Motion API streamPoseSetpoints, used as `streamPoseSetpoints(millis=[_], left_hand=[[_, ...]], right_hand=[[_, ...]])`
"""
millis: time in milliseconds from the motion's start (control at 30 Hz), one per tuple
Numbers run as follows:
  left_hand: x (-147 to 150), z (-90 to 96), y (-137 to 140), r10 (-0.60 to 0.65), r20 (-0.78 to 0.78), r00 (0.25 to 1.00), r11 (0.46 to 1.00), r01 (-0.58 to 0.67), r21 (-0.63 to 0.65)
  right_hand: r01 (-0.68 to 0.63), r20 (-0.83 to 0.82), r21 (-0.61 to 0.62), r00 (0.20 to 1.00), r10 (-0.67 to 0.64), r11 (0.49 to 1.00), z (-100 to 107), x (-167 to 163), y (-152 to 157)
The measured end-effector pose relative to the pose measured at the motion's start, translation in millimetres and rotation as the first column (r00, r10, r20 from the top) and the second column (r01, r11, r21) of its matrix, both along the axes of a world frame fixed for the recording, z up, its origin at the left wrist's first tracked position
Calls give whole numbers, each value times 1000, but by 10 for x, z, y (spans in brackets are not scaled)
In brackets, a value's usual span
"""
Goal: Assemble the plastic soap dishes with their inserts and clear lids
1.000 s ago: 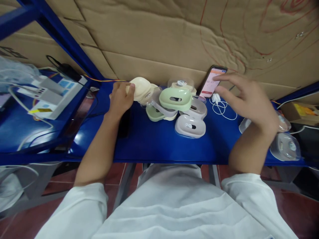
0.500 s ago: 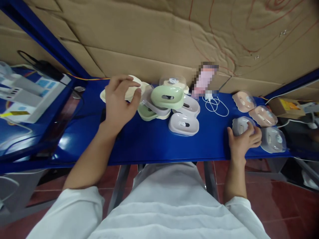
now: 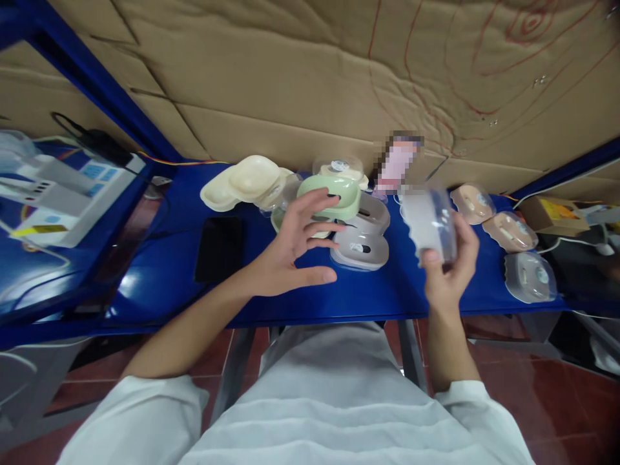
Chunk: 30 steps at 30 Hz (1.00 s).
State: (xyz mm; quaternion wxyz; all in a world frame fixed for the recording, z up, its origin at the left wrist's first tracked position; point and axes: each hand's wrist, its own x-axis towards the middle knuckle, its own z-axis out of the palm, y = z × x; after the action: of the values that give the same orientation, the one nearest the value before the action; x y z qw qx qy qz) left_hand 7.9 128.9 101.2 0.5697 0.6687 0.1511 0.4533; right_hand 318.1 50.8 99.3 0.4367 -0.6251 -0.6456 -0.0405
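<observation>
My right hand (image 3: 450,265) grips a pale soap dish with a clear cover (image 3: 426,223), raised above the blue table and tilted on its side. With fingers spread, my left hand (image 3: 295,252) hovers in front of a pile of soap dishes, holding nothing. Behind its fingers a light green dish (image 3: 351,203) lies on top of the pile. Greyish-lilac dishes (image 3: 363,248) are close to its fingertips. Cream dishes (image 3: 254,177) lie farther left at the back. The left fingers partly hide the green and lilac dishes.
Two pink covered dishes (image 3: 511,231) and a grey covered one (image 3: 530,276) sit at the right. A dark phone-like slab (image 3: 219,248) lies at the left. A small cardboard box (image 3: 552,216) stands at far right; a cardboard sheet (image 3: 290,77) backs the blue table (image 3: 310,303).
My right hand has lifted the pale covered soap dish off the table and brought it left. My left hand has moved from the cream dishes rightward and nearer, fingers spread.
</observation>
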Motion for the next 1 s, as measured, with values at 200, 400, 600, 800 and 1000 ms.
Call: streamPoseSetpoints(millis=[200,400,600,800,1000], left_hand=[[-82,-18,96,272,38,962,962,-272,-13],[-305,228,333,513,5,858,852,-509,-120],[-698,177,745,817,-24,576,567,-810,-151],[-850,-120,990,788,-78,610,595,-789,-151],[-669,-55,879,788,-70,611,601,-790,-120]], right_hand=[[-546,174,-259,785,595,796,552,-833,562],[-523,-150,-196,852,502,829,620,-1066,1506],[-546,147,-263,792,592,796,434,-971,2090],[-530,167,-424,752,638,735,287,-836,2172],[-610,151,-327,721,677,722,584,-899,1894]])
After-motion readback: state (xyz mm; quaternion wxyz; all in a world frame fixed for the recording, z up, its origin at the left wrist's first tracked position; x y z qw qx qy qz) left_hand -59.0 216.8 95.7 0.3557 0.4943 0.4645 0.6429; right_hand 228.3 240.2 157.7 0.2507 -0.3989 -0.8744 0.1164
